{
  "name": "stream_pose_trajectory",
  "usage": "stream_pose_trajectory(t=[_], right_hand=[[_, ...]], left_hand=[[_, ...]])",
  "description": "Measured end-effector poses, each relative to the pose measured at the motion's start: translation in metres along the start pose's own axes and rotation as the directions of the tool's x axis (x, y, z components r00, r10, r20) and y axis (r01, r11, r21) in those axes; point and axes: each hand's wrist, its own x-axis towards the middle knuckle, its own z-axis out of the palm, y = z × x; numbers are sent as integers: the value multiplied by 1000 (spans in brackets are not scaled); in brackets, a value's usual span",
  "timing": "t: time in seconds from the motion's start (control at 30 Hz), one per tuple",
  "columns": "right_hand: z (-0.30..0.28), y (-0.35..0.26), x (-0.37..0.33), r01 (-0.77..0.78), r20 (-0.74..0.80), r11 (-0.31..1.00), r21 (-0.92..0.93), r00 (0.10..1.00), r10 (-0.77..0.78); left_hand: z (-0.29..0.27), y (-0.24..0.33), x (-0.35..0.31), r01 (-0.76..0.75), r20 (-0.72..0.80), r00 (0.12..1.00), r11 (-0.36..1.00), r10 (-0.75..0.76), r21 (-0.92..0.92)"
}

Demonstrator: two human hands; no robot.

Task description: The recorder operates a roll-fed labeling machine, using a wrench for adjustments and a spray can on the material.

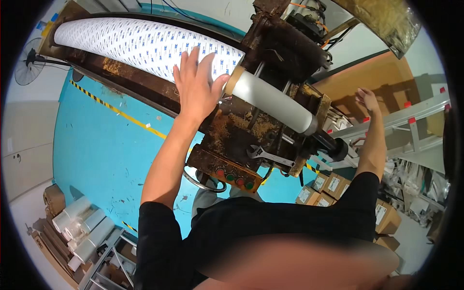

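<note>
My left hand (pixel 197 92) lies with its fingers spread on the right end of a long white roll (pixel 145 46) printed with a blue pattern. Its thumb is close to the brown cardboard core edge (pixel 235 80). From that end a smooth grey cylinder (pixel 273 101) runs right to a black shaft end (pixel 333 147). Out to the right, my right hand (pixel 368 100) is raised away from the machine, its fingers loosely bent and apart, with nothing visible in them. An adjustable wrench (pixel 270 155) rests on the machine bed below the cylinder.
Red and green buttons (pixel 231 177) and a metal handwheel (pixel 205 186) are on the machine's near side. A ladder (pixel 411 121) leans at the right, above cardboard boxes (pixel 333 186). Wrapped rolls (pixel 79 222) lie at lower left; a fan (pixel 29 62) stands far left.
</note>
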Motion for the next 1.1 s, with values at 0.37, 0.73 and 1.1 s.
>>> stream_pose_trajectory(t=[0.37,0.73,1.1], right_hand=[[38,-27,51,217,199,963,-160,963,-184],[48,-15,52,213,223,970,-116,957,-183],[39,-26,-60,474,-4,861,-185,875,-483]], left_hand=[[23,-70,-419,981,417,189,155,-889,-114],[36,-34,-399,956,460,151,11,-875,-292],[19,-42,-382,938,693,63,-195,-718,-287]])
